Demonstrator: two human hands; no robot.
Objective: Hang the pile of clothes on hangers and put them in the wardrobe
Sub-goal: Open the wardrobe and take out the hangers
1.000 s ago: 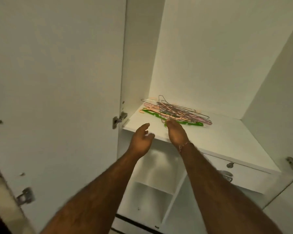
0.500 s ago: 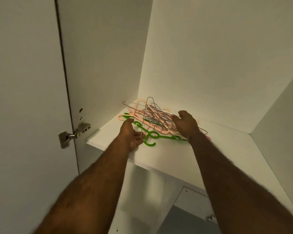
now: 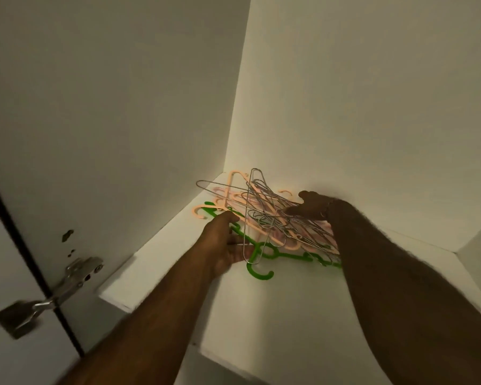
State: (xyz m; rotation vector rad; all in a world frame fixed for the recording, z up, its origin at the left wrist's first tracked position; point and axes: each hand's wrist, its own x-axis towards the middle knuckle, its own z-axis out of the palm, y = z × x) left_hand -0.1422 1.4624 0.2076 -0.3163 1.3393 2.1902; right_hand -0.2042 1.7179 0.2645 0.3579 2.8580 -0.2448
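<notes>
Inside the wardrobe (image 3: 345, 107), we are gathering the tangled hangers (image 3: 267, 218) lying on the shelf (image 3: 261, 307): our left hand (image 3: 222, 245) is gripping the green one, our right hand (image 3: 311, 208) is pinching light, springy wires likely to snag; frames, not hooks, look safest.
</notes>
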